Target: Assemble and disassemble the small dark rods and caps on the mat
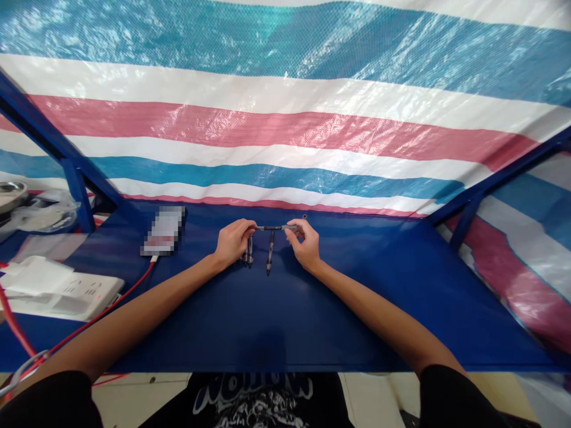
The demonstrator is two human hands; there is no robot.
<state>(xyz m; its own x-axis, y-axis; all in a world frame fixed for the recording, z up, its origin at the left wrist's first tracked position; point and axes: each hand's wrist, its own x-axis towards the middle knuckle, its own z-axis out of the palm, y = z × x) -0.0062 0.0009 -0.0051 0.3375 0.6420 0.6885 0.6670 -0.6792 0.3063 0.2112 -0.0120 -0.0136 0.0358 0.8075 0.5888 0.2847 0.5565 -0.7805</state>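
Between my two hands a slim dark pen with grey ends [271, 228] is held level above the blue tabletop. My left hand [232, 241] pinches its left end, fingers closed. At the other end, the thumb and fingers of my right hand [305, 242] are closed on the pen. Just below it another pen [270, 254] lies on the table, pointing toward me. More pens [249, 252] lie side by side close to my left hand, which partly covers them.
A phone-like device [164, 232], blurred out, lies at the left with a red cable [134, 292] plugged in. Nearer stands a white power strip [89, 292]. A striped plastic sheet [285, 128] hangs behind the blue table [285, 321], between blue frame bars [499, 172].
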